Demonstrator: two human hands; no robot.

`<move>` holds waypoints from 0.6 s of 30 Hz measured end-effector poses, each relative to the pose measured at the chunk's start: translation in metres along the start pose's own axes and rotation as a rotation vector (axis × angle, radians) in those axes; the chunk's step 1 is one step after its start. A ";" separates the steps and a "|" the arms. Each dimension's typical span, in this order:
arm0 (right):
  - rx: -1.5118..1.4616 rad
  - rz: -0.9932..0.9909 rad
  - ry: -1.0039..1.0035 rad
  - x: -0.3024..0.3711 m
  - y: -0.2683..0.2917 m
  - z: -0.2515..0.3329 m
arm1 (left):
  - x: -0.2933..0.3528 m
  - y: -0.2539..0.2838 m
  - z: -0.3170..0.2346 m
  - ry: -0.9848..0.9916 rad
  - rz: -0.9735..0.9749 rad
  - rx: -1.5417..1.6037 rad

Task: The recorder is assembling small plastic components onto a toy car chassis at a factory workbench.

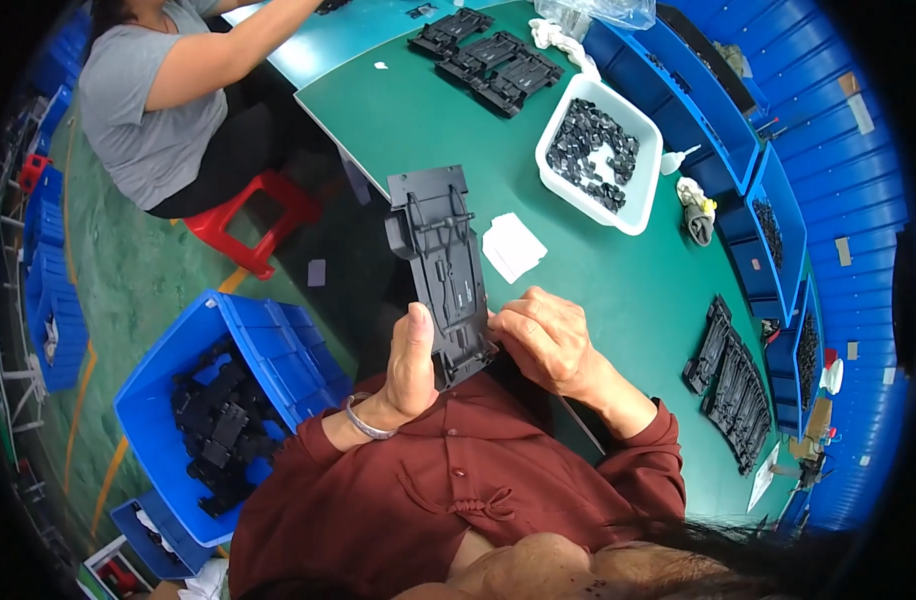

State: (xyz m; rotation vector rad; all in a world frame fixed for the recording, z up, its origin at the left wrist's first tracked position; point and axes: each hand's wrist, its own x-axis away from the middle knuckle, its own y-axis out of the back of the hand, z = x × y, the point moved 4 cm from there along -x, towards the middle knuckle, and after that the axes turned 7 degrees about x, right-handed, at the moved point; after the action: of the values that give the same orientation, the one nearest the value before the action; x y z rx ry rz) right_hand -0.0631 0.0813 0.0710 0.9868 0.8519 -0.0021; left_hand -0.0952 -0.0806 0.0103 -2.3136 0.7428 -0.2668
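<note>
A long black plastic chassis (443,270), moulded with ribs and rods, is held up tilted in front of my body. My left hand (411,365) grips its lower left side, the thumb pointing up along the edge and the other fingers hidden behind. At the lower right edge of the chassis is my right hand (545,338), its fingers curled in a pinch. Whatever sits between those fingertips is hidden. Just beyond the right hand, a small stack of white cards (514,247) lies on the green table (598,300).
A white tub (642,200) holds many small black parts. Other black chassis (500,70) lie at the far end, and more black parts (730,385) at right. Blue bins (768,230) line the right side. A blue crate (163,375) stands lower left. A co-worker (168,100) sits upper left.
</note>
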 end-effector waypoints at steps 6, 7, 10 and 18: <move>-0.055 -0.002 0.005 0.003 -0.001 -0.004 | -0.002 0.002 0.003 0.030 -0.017 0.055; -0.058 -0.002 0.005 0.004 -0.001 -0.004 | -0.003 0.002 0.003 0.027 -0.009 0.057; -0.043 0.018 -0.007 0.004 0.000 -0.003 | -0.003 0.002 0.002 0.037 -0.004 0.045; -0.012 -0.024 -0.001 0.008 -0.004 -0.004 | -0.006 0.002 0.005 0.088 -0.043 0.169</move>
State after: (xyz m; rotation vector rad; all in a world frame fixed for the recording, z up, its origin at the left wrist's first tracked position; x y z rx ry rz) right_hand -0.0615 0.0846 0.0615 0.9647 0.8624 -0.0179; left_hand -0.0988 -0.0758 0.0057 -2.1709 0.6867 -0.4359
